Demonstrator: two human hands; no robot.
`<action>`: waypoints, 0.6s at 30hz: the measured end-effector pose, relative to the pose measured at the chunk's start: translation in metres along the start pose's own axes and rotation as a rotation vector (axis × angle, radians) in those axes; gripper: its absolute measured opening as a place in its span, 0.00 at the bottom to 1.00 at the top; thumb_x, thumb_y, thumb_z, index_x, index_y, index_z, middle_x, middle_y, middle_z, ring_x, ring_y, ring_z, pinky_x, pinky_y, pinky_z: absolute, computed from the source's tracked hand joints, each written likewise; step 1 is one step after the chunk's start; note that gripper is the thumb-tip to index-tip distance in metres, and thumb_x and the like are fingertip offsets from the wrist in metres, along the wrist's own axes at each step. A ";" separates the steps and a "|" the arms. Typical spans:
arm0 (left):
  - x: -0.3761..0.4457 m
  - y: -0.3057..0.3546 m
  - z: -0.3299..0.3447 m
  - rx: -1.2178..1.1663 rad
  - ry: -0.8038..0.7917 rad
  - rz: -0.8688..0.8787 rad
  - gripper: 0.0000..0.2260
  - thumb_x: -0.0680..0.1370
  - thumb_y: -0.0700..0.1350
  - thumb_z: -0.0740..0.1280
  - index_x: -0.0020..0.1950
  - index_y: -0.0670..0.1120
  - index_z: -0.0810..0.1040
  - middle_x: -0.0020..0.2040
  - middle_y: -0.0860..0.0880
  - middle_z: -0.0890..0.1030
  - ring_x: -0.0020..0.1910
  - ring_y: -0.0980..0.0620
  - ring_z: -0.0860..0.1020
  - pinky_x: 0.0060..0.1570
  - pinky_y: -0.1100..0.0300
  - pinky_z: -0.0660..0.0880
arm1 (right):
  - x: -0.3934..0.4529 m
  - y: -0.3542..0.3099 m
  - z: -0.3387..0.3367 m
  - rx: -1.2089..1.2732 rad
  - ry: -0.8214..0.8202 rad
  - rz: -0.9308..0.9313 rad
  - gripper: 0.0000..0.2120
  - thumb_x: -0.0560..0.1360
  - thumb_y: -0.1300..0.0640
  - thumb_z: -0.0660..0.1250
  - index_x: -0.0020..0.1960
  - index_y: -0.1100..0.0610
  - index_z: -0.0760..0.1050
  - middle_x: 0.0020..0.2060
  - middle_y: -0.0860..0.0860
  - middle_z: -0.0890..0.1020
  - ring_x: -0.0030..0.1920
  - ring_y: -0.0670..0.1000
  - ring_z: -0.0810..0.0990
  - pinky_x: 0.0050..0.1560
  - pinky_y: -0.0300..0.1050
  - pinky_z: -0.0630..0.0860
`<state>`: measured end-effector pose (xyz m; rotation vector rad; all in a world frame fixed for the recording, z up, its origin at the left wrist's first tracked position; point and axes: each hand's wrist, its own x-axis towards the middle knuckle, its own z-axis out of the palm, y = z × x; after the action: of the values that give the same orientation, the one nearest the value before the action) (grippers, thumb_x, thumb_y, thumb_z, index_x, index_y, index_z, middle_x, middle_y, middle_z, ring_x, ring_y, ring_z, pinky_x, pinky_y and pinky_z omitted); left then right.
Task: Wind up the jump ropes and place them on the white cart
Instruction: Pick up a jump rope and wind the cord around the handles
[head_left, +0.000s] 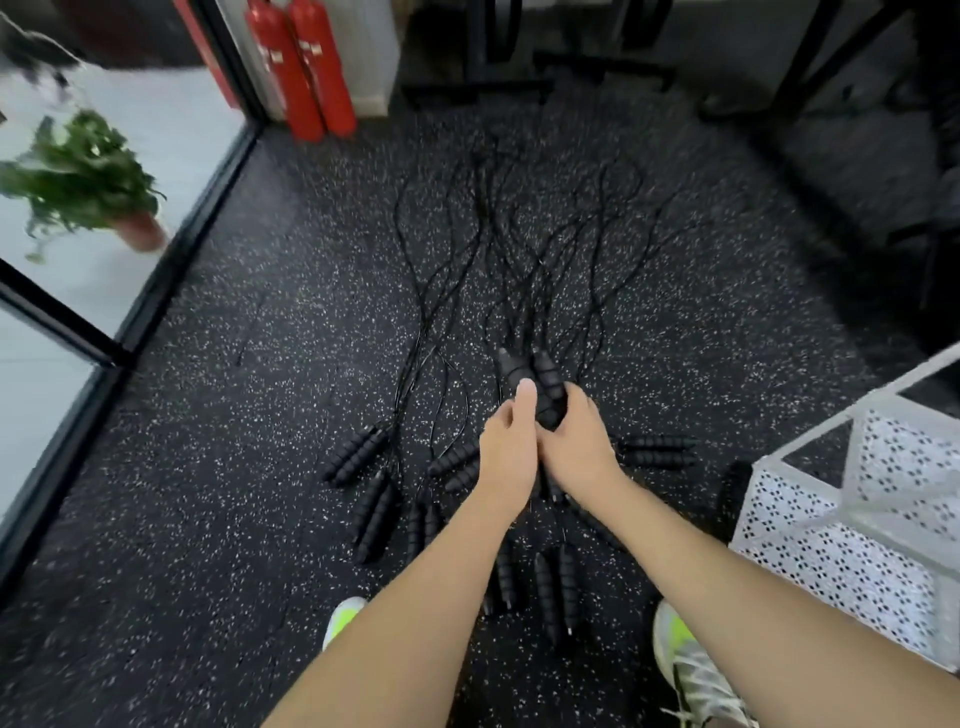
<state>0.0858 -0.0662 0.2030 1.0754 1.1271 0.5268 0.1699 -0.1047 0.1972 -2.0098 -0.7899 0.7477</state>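
Both hands, left hand (511, 447) and right hand (576, 441), hold one pair of ribbed handles (535, 384) above the floor (234, 415), just left of the white cart (810, 525). The cords (519, 249) look thin, light and limp, likely to tangle; take hold at the stiff handles.

Daylight from left window (78, 208), motion blur, wide-angle edge distortion

Two red extinguishers (301, 67) stand side by side at the far edge of the speckled black floor (218, 415), beside a dark-framed glass wall (171, 270). Beyond the glass sits a potted plant (83, 182) — leafy, in a reddish pot (blurred). Two pale shoes (685, 660) with yellow-green accents show near the bottom.
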 end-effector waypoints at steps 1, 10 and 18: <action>-0.018 0.013 -0.001 -0.019 -0.021 0.005 0.24 0.75 0.67 0.67 0.55 0.47 0.84 0.53 0.46 0.87 0.55 0.51 0.84 0.63 0.44 0.78 | -0.016 -0.010 -0.007 0.054 0.006 -0.017 0.20 0.75 0.51 0.72 0.65 0.51 0.72 0.58 0.51 0.77 0.56 0.49 0.79 0.56 0.49 0.79; -0.150 0.072 -0.015 -0.240 -0.234 -0.128 0.11 0.78 0.41 0.71 0.60 0.50 0.82 0.54 0.47 0.87 0.52 0.49 0.85 0.50 0.52 0.81 | -0.164 -0.070 -0.061 0.315 -0.130 -0.187 0.27 0.72 0.57 0.71 0.64 0.35 0.67 0.62 0.44 0.76 0.65 0.44 0.75 0.65 0.46 0.73; -0.168 0.065 -0.034 -0.322 -0.370 -0.148 0.15 0.77 0.31 0.60 0.57 0.42 0.82 0.51 0.39 0.84 0.46 0.41 0.84 0.47 0.46 0.82 | -0.166 -0.063 -0.087 0.477 -0.220 -0.086 0.08 0.78 0.49 0.70 0.52 0.51 0.82 0.51 0.50 0.85 0.54 0.48 0.81 0.61 0.50 0.75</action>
<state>0.0009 -0.1588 0.3366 0.7630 0.7578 0.3576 0.1138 -0.2422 0.3279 -1.4764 -0.7339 1.0121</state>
